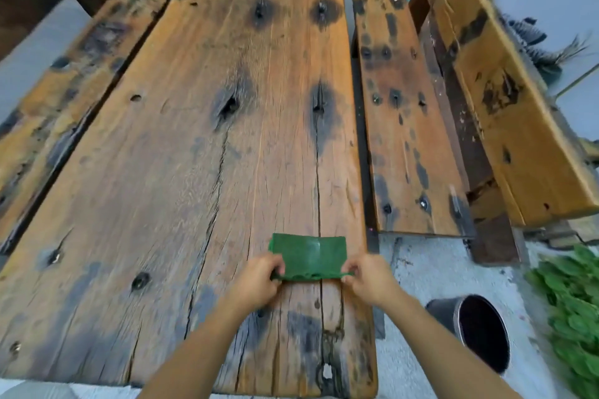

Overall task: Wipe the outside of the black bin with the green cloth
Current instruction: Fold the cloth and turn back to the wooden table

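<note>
Green cloth (308,257), near corners pinched by L hand (259,280) + R hand (369,278); black bin (479,330) partly behind R arm (428,340).

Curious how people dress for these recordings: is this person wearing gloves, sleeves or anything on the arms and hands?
No. The left hand and right hand are bare, without gloves. Both forearms are uncovered down to the frame's edge, so no sleeve shows. No watch or bracelet is visible; a thin ring could be lost in the blur.
</note>
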{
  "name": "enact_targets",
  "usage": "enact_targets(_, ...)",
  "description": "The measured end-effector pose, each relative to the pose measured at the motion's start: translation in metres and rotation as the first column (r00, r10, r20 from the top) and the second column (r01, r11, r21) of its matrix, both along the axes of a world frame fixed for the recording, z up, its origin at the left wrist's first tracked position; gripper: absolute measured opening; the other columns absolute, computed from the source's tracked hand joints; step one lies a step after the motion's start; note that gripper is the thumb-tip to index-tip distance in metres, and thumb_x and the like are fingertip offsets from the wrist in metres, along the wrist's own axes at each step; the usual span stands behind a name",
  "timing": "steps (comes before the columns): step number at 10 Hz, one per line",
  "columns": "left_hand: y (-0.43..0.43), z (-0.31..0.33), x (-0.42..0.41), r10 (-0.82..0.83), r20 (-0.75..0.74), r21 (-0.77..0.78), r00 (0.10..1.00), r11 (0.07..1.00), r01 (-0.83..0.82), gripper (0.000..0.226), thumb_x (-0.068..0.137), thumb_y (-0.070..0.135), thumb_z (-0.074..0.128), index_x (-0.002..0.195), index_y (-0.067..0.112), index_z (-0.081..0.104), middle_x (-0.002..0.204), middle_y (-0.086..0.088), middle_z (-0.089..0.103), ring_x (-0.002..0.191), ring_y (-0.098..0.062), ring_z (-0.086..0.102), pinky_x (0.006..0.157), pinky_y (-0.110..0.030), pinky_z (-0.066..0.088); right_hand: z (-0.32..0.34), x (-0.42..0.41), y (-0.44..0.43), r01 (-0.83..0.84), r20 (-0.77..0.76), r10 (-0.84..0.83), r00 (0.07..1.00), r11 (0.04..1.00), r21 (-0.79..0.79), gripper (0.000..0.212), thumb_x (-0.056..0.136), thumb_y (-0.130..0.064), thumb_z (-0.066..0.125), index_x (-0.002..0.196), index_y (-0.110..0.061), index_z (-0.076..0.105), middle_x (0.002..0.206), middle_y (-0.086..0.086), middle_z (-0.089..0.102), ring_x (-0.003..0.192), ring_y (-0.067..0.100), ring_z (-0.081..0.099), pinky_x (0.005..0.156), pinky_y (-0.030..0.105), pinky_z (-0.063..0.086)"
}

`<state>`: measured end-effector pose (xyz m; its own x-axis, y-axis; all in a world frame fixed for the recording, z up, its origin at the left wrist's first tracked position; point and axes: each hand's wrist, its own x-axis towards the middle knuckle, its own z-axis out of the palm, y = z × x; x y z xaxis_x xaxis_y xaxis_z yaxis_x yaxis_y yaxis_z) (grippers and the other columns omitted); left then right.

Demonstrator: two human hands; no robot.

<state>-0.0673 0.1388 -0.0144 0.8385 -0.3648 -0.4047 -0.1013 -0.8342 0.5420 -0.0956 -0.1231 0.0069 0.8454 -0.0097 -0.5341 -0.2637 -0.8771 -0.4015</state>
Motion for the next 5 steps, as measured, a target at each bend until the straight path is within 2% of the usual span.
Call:
enact_targets(1, 0.006, -0.034, -0.049, -0.162, -0.099, 0.182, 0.982, 0.967, 0.178, 0.026, 0.085, 0.002, 0.058, 0.091, 0.026, 0.051, 0.102, 0.004, 0.056, 0.103, -0.02, 0.055, 0.083, -0.033, 0.046, -0.034, -0.058, 0.01, 0.006, -0.115, -0.006, 0.993, 1.0, -0.003, 0.014, 0.094, -0.018, 0.072, 0.107, -0.022, 0.079, 0.114, -0.002, 0.077, 0.106, 0.014, 0.069, 0.099, 0.025, 0.052)
enact_targets(2, 0.011, -0.048, -0.087, -0.215, -0.076, 0.276, 0.974, 0.934, 0.227, 0.024, 0.085, 0.005, 0.056, 0.102, 0.021, 0.06, 0.114, 0.001, 0.06, 0.113, -0.024, 0.051, 0.082, -0.038, 0.045, -0.048, -0.099, 0.019, 0.038, -0.081, -0.038, 0.996, 0.999, 0.004, 0.02, 0.096, -0.012, 0.066, 0.111, -0.022, 0.075, 0.121, -0.004, 0.071, 0.108, 0.01, 0.063, 0.1, 0.019, 0.046)
enact_targets(3, 0.012, -0.046, -0.105, -0.279, -0.056, 0.344, 0.959, 0.896, 0.281, 0.024, 0.093, 0.025, 0.056, 0.117, 0.021, 0.059, 0.123, 0.001, 0.054, 0.119, -0.026, 0.047, 0.088, -0.04, 0.045, -0.047, -0.117, 0.026, -0.006, -0.058, 0.006, 0.998, 1.0, -0.004, 0.033, 0.098, -0.015, 0.06, 0.13, -0.018, 0.07, 0.133, -0.004, 0.063, 0.123, 0.014, 0.059, 0.109, 0.019, 0.039)
enact_targets(4, 0.007, -0.038, -0.113, -0.316, -0.066, 0.404, 0.946, 0.859, 0.315, 0.032, 0.099, 0.039, 0.05, 0.125, 0.022, 0.056, 0.127, -0.001, 0.052, 0.123, -0.027, 0.045, 0.096, -0.042, 0.044, -0.036, -0.13, 0.027, -0.008, -0.077, 0.007, 0.997, 1.0, -0.008, 0.037, 0.1, -0.018, 0.055, 0.134, -0.016, 0.067, 0.136, -0.003, 0.059, 0.125, 0.017, 0.059, 0.11, 0.025, 0.042)
enact_targets(5, -0.004, -0.022, -0.109, -0.34, -0.096, 0.455, 0.935, 0.821, 0.345, 0.031, 0.102, 0.038, 0.049, 0.124, 0.019, 0.059, 0.127, -0.004, 0.057, 0.123, -0.028, 0.051, 0.098, -0.043, 0.045, -0.02, -0.143, 0.022, 0.048, -0.119, -0.051, 0.992, 0.999, -0.025, 0.028, 0.098, -0.017, 0.054, 0.115, -0.015, 0.075, 0.121, 0.006, 0.07, 0.111, 0.027, 0.066, 0.093, 0.034, 0.053)
